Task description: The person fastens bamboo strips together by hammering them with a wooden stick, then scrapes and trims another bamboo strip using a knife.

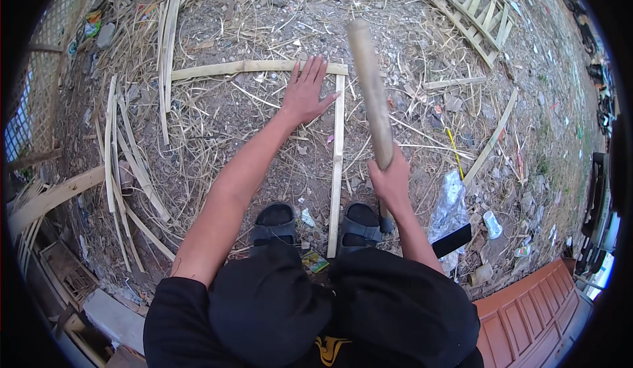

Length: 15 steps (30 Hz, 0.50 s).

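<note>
My left hand (305, 97) lies with its fingers spread, the fingertips over a long pale bamboo strip (231, 68) that runs crosswise on the ground. At its right end this strip meets a second bamboo strip (338, 150), which comes back toward me between my feet; my left thumb reaches that one. My right hand (390, 180) is closed around a thick, round wooden stick (368, 78). It is raised, tilted with its far end up and left, and slightly blurred. Below the fist a thinner brown part ends in something dark beside my right sandal.
Loose bamboo strips (135, 163) lie at the left, and a slatted bamboo frame (471, 5) at the far right. A clear plastic bag (448, 206), a black flat object (452, 241) and a white cup (492, 225) are right of me. An orange-brown panel (527, 315) stands lower right.
</note>
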{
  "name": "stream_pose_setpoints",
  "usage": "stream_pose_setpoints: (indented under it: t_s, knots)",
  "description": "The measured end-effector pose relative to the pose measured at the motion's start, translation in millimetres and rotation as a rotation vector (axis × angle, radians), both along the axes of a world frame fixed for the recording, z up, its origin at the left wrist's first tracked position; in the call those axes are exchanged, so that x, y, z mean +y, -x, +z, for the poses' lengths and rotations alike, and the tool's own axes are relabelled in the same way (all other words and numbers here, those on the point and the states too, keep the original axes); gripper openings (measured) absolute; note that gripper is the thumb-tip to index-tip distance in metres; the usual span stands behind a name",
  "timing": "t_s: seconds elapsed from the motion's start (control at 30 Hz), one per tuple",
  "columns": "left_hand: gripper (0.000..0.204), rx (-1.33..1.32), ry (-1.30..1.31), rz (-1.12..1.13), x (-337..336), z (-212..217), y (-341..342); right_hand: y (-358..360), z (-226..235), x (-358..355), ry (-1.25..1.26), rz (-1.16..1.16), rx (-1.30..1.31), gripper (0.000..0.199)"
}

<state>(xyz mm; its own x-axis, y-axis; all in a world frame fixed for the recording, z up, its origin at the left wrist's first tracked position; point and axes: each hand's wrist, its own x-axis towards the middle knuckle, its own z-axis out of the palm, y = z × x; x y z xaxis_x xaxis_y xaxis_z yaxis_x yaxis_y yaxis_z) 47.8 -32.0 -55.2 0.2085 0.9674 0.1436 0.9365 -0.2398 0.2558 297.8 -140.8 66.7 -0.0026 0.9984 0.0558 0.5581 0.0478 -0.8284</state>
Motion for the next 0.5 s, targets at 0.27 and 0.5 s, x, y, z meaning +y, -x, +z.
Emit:
stream_pose_setpoints:
  t_s: [0.27, 0.5]
  knots:
    - [0.077, 0.011, 0.117, 0.004, 0.4, 6.6, 20.5, -4.5, 20.2, 0.0, 0.206, -0.127, -0.084, 0.035]
    - [0.059, -0.013, 0.027, -0.143, 40.2, 35.3, 29.9, -18.9, 11.6, -22.2, 0.489, -0.229, 0.113, 0.025]
